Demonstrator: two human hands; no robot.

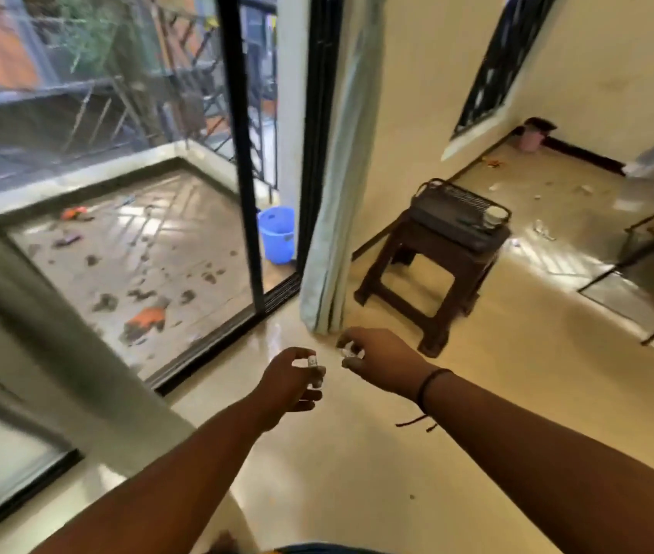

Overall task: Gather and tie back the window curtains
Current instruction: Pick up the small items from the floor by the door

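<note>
Head view. Both hands reach forward at lower centre of the frame, near each other but apart. The left hand (291, 377) has its fingers curled around a small white item (312, 361); the right hand (377, 355) pinches another small pale item (348, 351). What these items are is too small and blurred to tell. One gathered curtain (337, 217) hangs at centre, just beyond the hands and untouched; a second curtain (37, 313) runs diagonally along the left edge.

Risk, as judged: with both hands occupied, a grab at the centre curtain may drop an item or leave folds loose. The dark stool (433, 273) beside the hem could snag the fabric.

No tie-back cord or hook is visible. The curtain tops are cut off, and motion blur softens the whole scene.
</note>
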